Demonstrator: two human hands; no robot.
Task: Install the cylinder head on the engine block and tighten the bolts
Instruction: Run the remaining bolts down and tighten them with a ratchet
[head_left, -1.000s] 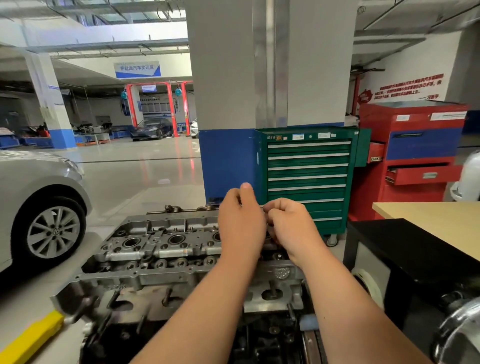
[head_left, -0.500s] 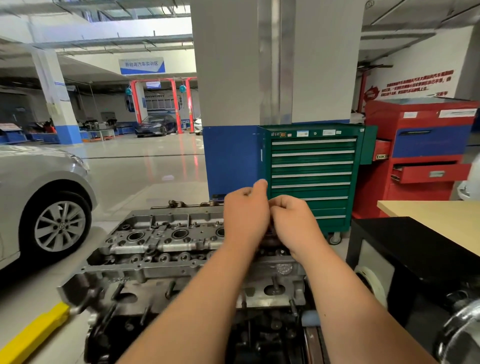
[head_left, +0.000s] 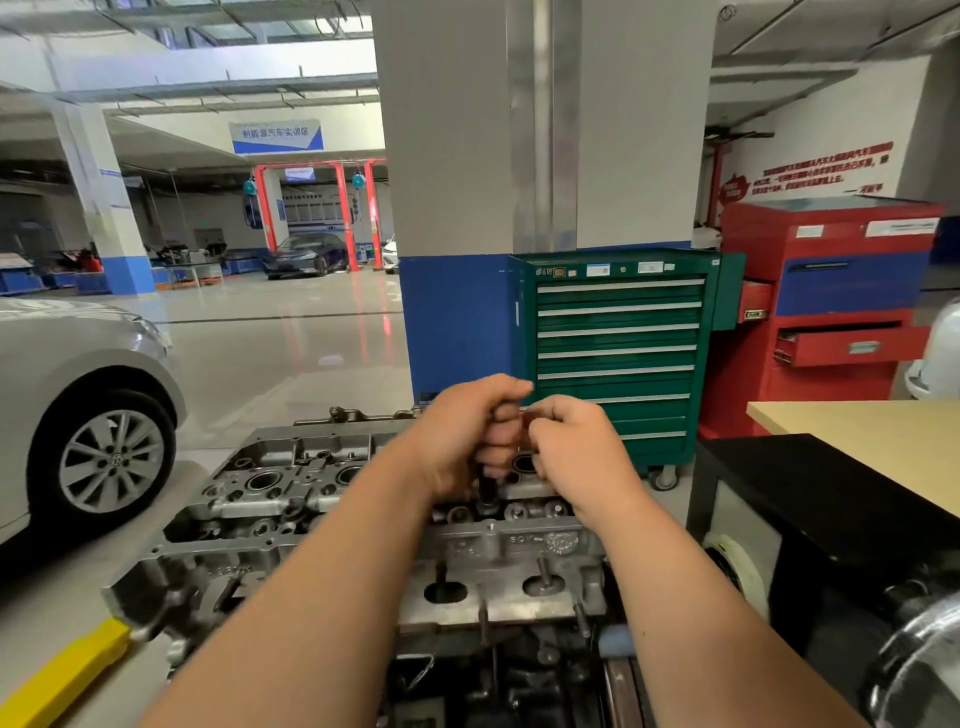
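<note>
L hand (head_left: 457, 436), R hand (head_left: 576, 447) hold dark tool (head_left: 487, 491) (upright) on cyl. head (head_left: 291, 499).

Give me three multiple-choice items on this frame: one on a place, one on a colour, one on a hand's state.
1. The green tool cabinet stands: A) left of the red cabinet B) right of it C) on the wooden table.
2. The nearest car is: A) red B) silver C) black.
3. The left hand: A) lies open and flat B) hangs idle C) grips a dark upright tool.
Key: 1 A, the red one sits at its right side; 2 B, silver bodywork at the left edge; 3 C, its fingers curl round the shaft standing on the cylinder head.
</note>
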